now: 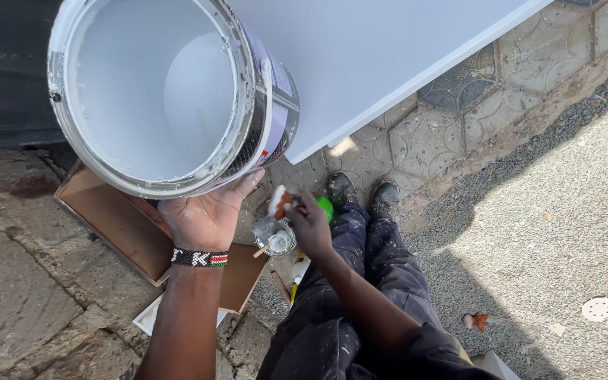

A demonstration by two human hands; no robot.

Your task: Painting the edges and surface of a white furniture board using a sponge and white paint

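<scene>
My left hand (204,217) holds up a large white paint bucket (153,91) from below, tilted so its open mouth faces me; the inside is coated with white paint. A beaded wristband (199,257) circles that wrist. My right hand (309,224) hangs lower, gripping a paint-smeared brush (278,203) with a reddish handle. Just under it on the ground stands a small open tin (278,238) with a stick in it. A white painted board (374,49) lies right of the bucket.
A brown cardboard box (128,232) lies on the stone paving at left. My paint-spattered trousers and boots (364,197) stand on patterned tiles. A green object (326,206) sits by the tin. Gravel ground (550,232) spreads at right with a small round drain cover (599,308).
</scene>
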